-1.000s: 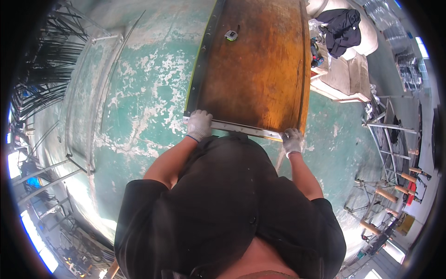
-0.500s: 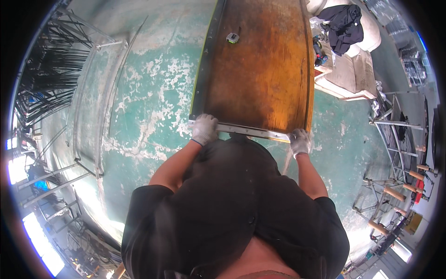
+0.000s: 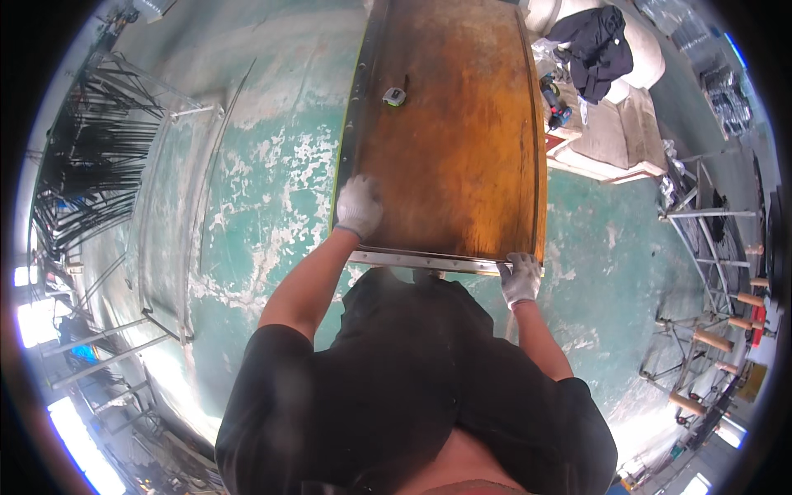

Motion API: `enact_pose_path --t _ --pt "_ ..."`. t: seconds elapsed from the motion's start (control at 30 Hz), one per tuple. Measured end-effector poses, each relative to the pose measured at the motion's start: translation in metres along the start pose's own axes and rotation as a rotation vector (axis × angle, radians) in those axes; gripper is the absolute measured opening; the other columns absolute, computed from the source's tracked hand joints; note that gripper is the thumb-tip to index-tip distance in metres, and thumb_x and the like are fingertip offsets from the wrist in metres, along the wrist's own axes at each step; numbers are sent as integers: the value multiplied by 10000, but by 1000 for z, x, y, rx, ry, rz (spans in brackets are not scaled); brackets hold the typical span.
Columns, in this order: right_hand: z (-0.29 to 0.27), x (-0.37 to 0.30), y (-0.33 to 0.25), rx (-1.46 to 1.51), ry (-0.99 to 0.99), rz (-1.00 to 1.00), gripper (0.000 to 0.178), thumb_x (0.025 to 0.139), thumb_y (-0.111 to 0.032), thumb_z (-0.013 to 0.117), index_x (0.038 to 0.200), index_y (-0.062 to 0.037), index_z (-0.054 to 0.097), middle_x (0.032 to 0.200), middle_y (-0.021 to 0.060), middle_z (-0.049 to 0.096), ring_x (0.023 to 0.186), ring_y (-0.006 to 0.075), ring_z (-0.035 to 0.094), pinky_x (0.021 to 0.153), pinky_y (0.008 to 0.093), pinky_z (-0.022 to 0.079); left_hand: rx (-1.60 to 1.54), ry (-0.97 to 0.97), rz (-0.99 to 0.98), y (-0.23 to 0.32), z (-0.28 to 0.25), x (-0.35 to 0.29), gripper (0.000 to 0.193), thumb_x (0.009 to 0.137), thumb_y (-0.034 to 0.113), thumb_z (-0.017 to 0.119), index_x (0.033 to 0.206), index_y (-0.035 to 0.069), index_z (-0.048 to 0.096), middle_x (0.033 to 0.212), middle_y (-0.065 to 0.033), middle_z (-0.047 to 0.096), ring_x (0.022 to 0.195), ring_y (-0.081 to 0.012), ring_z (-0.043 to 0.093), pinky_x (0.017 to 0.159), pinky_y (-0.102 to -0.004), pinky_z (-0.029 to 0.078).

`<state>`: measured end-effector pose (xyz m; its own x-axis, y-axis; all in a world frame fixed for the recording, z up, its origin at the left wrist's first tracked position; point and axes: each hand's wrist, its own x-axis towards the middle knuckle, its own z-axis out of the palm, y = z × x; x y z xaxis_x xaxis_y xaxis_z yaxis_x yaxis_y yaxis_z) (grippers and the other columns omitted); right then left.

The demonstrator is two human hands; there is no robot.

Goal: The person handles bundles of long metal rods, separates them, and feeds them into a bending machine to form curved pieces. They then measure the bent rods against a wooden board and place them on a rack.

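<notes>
A long workbench with a worn brown wooden top (image 3: 445,157) stretches away in front of me. Along its near edge runs a silvery metal strip (image 3: 429,262) with small round marks. A dark rail (image 3: 350,140) with a yellow-green outer edge borders the left side. My left hand (image 3: 359,208), in a pale work glove, lies on this rail near the front corner, its fingers blurred. My right hand (image 3: 520,280), gloved too, is closed round the strip's right end at the near corner. Farther up the top rests a grey and green tape measure (image 3: 394,96).
Right of the bench, a cordless drill (image 3: 555,103) sits beside a beige sofa (image 3: 606,136); dark clothing (image 3: 596,49) is draped behind. Metal racks (image 3: 705,214) stand farther right. Many thin black rods (image 3: 99,157) hang at left. The green floor (image 3: 264,190) has peeling paint.
My left hand has left the strip's left end and moved forward onto the rail. My right hand stays at the right corner. The bench sits slightly lower and farther left in view.
</notes>
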<state>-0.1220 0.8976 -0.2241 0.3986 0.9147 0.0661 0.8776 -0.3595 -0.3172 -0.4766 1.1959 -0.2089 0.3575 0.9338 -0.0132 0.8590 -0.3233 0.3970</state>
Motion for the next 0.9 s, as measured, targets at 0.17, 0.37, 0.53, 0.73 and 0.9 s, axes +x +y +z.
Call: enact_pose_path --t 0.17,0.37,0.53,0.73,0.9 --pt "6 -26 -22 -2 83 69 378 846 -214 891 1185 -126 750 1212 99 745 1252 369 649 1147 548 464 33 15 114 18 -28 80 329 905 131 695 1233 126 725 1313 -169 702 1248 -428 660 1076 -548 549" --pt "7 -87 -72 15 45 350 373 871 -178 873 1223 -136 756 1232 97 754 1260 358 650 1136 508 494 94 -64 218 8 -22 194 589 884 118 735 1464 139 636 1564 -168 605 1376 -434 609 1152 -524 530" --pt "2 -155 -126 60 13 617 320 888 -188 862 1192 -130 780 1179 104 770 1206 347 684 1085 482 537 118 -134 339 11 -7 269 706 904 102 703 1582 257 578 1648 -152 552 1438 -419 581 1195 -528 503" --pt "7 -187 -168 129 -2 748 306 873 -184 860 1165 -125 789 1101 97 784 1131 345 711 1037 485 550 119 -169 341 -5 55 309 472 911 140 736 1374 234 741 1442 -142 696 1278 -426 692 1074 -522 585" --pt "4 -109 -178 262 69 604 308 920 -150 838 1218 -92 788 1123 130 799 1055 349 763 965 465 603 -698 -477 -64 12 47 260 393 898 81 790 1285 110 730 980 -96 749 778 -266 729 667 -409 574"
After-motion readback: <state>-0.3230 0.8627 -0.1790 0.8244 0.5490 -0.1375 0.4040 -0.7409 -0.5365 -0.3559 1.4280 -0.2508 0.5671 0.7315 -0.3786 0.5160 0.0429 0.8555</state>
